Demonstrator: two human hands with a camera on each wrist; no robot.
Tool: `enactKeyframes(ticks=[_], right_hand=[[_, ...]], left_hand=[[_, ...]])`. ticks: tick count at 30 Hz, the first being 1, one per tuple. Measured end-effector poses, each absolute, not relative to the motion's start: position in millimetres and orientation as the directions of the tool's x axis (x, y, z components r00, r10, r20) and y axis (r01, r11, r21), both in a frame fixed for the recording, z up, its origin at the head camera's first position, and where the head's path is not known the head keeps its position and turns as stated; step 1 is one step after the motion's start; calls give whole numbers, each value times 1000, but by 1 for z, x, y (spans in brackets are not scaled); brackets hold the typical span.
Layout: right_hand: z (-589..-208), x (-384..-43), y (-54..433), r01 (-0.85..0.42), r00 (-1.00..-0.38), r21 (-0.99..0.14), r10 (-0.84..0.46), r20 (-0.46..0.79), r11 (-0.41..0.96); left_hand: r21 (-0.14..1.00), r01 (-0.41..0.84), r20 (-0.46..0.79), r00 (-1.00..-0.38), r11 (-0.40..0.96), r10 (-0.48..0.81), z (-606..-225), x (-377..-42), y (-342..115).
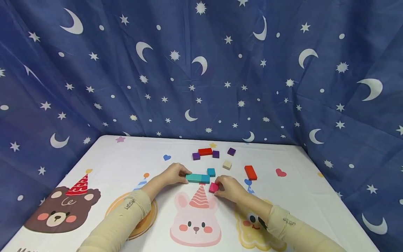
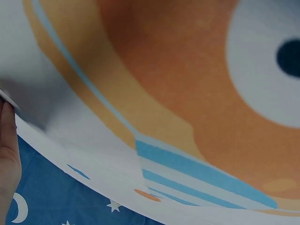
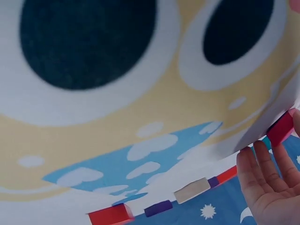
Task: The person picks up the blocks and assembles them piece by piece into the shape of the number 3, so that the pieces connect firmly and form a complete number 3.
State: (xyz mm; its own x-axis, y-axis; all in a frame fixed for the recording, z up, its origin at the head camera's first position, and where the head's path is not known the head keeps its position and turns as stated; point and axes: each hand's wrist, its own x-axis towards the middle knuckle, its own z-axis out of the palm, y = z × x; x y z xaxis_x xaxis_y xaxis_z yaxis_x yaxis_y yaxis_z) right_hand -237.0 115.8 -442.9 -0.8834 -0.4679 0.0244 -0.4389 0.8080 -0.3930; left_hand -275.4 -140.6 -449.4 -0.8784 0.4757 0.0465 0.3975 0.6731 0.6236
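Fingers [image 1: 221,181] (right hand [image 1: 231,189]) partly cover pink block [image 1: 213,188].

The desk [image 1: 318,199] has a white covering printed with a brown bear [image 1: 58,210] toward the left edge and a pink rabbit [image 1: 196,232] farther in. Near the far edge lie a red bar [image 1: 205,151] between two purple cubes [image 1: 196,156], a third purple cube [image 1: 231,151] and, nearer in, a beige block [image 1: 227,165]. Mid-desk, a teal bar [image 1: 193,178] adjoins a blue block [image 1: 205,179], with another blue block [image 1: 211,172] just behind; a second red bar [image 1: 251,173] lies toward the right edge.
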Motion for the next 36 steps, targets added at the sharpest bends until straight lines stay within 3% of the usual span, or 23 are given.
enactKeyframes(ticks=[36], right_hand=[[-434,-245,106,-484,-852,-354,-523,-17,800]], left_hand=[[628,382,35,-884,678,466,-449,-277,-142]])
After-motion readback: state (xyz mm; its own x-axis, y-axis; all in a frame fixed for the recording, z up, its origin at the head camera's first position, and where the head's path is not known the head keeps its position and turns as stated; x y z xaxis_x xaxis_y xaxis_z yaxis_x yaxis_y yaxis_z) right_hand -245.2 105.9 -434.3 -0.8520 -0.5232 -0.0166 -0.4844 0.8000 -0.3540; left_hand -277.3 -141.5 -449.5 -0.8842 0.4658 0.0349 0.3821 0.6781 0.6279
